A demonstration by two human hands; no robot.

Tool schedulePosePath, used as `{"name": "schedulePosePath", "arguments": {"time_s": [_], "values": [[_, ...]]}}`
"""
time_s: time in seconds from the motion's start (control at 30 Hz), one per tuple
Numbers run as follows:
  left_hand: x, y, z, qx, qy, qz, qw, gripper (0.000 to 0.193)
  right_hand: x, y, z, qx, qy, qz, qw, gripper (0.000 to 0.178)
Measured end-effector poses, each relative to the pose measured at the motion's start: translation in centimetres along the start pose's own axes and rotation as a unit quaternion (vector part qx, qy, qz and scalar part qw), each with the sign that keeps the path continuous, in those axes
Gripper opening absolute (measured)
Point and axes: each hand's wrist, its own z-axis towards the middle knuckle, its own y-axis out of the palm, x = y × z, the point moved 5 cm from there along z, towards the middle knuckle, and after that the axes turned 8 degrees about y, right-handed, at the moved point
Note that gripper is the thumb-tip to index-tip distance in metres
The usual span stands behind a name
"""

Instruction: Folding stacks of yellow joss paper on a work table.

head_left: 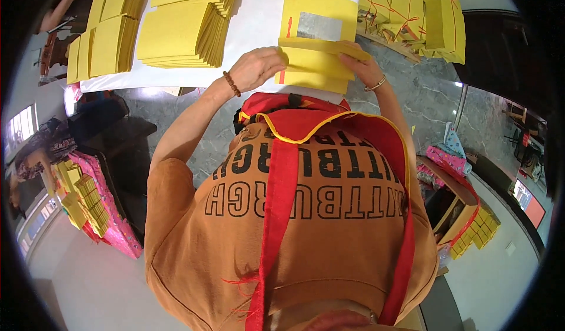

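A yellow paper sheet (pixel 318 79) lies at the table's near edge in front of me, with a raised flap running across it. My left hand (pixel 260 68), with a brown bead bracelet on its wrist, pinches the flap's left end. At the right end, my right hand (pixel 361 66) grips the same flap, its fingers partly hidden by the paper. Just beyond is a flat area of yellow paper with a silver patch (pixel 319 26) and a red mark. Whether it belongs to the same sheet, I cannot tell.
Stacks of folded yellow paper (pixel 173 33) stand on the white table (pixel 247 33), with more stacks (pixel 112 36) farther left. Yellow bundles tied with red string (pixel 406 13) sit at the right. Boxes of yellow paper, one pink (pixel 115 213), stand on both sides behind me.
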Motion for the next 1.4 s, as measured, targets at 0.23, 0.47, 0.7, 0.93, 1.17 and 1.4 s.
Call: {"name": "schedulePosePath", "arguments": {"time_s": [0.23, 0.47, 0.7, 0.93, 1.17, 1.4], "values": [[-0.6, -1.5, 0.9, 0.145, -0.141, -0.047, 0.978, 0.015, -2.2, 1.0, -0.9, -0.095, -0.141, 0.012, 0.985, 0.036], [-0.1, -2.0, 0.3, 0.249, -0.058, -0.109, 0.961, 0.051, -1.1, 0.9, -0.2, -0.064, -0.081, 0.001, 0.995, 0.038], [-2.1, 1.0, 0.6, 0.102, -0.076, 0.087, 0.988, 0.058, -2.1, 0.9, -0.4, -0.031, -0.137, -0.100, 0.985, 0.036], [-0.8, -0.3, 1.5, 0.064, -0.032, 0.181, 0.981, 0.041, -2.9, 1.1, -1.6, 0.064, -0.250, -0.236, 0.937, 0.027], [2.5, 0.0, -0.9, 0.070, 0.022, 0.147, 0.986, 0.033, -3.5, 3.9, -6.2, 0.094, -0.284, -0.431, 0.851, 0.028], [1.1, 1.0, -0.7, 0.104, -0.206, -0.082, 0.970, 0.021, -0.3, 3.3, -4.5, 0.066, -0.070, -0.245, 0.965, 0.024]]}}
